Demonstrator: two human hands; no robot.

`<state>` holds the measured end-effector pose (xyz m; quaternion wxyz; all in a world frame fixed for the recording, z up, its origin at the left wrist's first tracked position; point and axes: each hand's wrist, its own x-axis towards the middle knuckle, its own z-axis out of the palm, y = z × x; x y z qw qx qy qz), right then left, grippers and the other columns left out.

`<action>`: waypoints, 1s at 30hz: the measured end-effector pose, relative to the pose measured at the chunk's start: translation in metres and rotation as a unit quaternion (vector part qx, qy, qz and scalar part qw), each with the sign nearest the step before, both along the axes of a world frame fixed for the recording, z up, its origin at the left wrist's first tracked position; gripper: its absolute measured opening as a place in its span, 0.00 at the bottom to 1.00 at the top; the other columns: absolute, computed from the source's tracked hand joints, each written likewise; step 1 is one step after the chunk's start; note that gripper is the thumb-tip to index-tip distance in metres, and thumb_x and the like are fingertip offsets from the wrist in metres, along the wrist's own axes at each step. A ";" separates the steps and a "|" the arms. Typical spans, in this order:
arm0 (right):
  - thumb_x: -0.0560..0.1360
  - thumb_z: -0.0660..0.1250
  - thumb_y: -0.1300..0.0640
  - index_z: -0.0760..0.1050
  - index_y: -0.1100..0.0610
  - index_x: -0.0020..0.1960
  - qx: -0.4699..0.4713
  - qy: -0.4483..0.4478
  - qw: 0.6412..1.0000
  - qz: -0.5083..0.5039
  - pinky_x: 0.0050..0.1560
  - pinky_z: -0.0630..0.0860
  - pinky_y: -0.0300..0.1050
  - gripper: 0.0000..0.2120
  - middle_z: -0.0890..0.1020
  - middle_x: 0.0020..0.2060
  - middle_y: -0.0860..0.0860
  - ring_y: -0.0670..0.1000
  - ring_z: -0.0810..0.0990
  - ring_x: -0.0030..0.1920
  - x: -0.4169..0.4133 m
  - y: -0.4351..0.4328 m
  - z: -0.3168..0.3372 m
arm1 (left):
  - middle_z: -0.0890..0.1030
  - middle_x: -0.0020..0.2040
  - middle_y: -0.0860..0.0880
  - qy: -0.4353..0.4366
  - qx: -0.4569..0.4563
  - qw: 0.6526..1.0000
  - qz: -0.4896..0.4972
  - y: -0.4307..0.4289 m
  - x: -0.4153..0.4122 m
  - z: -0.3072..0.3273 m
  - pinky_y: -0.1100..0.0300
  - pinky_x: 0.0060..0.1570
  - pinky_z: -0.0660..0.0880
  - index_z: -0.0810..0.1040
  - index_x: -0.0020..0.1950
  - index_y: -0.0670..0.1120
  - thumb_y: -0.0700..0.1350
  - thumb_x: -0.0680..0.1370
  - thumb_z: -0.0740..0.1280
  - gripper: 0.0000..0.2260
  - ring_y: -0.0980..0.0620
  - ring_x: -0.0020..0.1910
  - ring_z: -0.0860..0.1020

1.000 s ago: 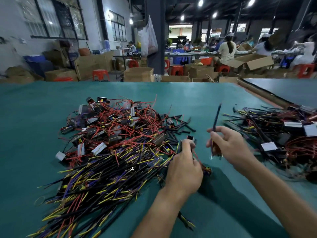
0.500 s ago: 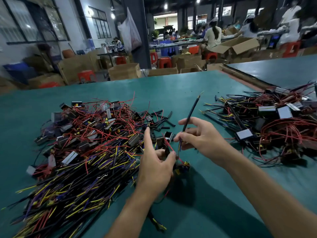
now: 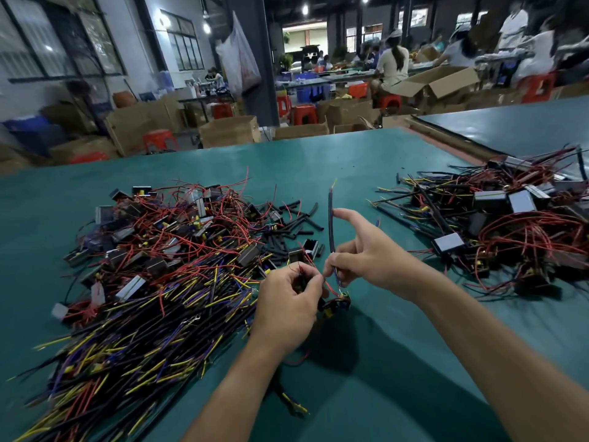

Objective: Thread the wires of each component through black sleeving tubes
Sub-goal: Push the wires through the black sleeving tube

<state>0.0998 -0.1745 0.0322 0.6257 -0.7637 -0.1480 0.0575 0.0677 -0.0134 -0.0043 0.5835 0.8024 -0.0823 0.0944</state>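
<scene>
1. Black sleeving tube point(image 3: 330, 218) stands nearly upright over the desk point(image 3: 318, 154), between the two hands and a little farther from the person than either. Its long axis runs up and away, and its bottom end comes down to the right fingertips.
2. The right hand point(image 3: 366, 256) is the nearer one and has the tube. Thumb and curled fingers pinch its lower end, while the index finger stretches out straight just beside the upper part.
3. The left hand point(image 3: 287, 301) is curled, with thumb and fingertips pinching a thin red wire point(image 3: 310, 261) just left of the tube's bottom.
4. The component point(image 3: 338, 304) sits low between the hands. Its blue and yellow wires rise into the tube's bottom mouth, and a yellow tip point(image 3: 334, 181) pokes out of the top. Whether the component rests on the desk or hangs just above it, I cannot tell.
5. Since the tube's mouth points straight down at the component, the coming move is probably a slide along that axis, with the right hand pushing the tube down and the left steadying.
6. The pile of unsleeved components point(image 3: 159, 250) lies to the left and loose cut tubes point(image 3: 293, 218) lie just beyond the left hand. The sleeved pile point(image 3: 510, 224) lies well apart on the right.
7. Half a second ago the tube leaned with its top toward the right; now it is close to upright. The left thumb stuck up then, and now it is folded onto the fingertips around the red wire.
</scene>
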 end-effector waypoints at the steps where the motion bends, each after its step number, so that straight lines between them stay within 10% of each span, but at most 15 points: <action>1: 0.77 0.64 0.70 0.56 0.54 0.73 0.006 -0.007 1.000 -0.006 0.34 0.77 0.42 0.30 0.84 0.34 0.56 0.51 0.76 0.29 0.000 0.001 0.000 | 0.80 0.26 0.48 0.006 -0.003 1.000 -0.001 0.000 0.000 0.000 0.63 0.24 0.67 0.79 0.34 0.47 0.38 0.77 0.67 0.11 0.54 0.20 0.71; 8: 0.77 0.66 0.68 0.77 0.65 0.48 0.035 -0.029 0.999 -0.021 0.35 0.79 0.38 0.02 0.84 0.34 0.56 0.49 0.78 0.29 0.000 0.004 0.001 | 0.83 0.32 0.45 0.015 -0.039 0.999 -0.031 -0.003 -0.002 0.006 0.65 0.24 0.68 0.80 0.35 0.43 0.42 0.76 0.71 0.09 0.56 0.21 0.72; 30: 0.75 0.69 0.68 0.80 0.59 0.50 -0.009 -0.009 0.999 0.036 0.35 0.80 0.41 0.07 0.79 0.31 0.55 0.49 0.77 0.29 0.002 -0.012 0.001 | 0.84 0.34 0.46 0.086 -0.108 0.990 -0.037 0.006 0.002 0.008 0.65 0.22 0.68 0.82 0.41 0.42 0.36 0.77 0.68 0.06 0.54 0.20 0.71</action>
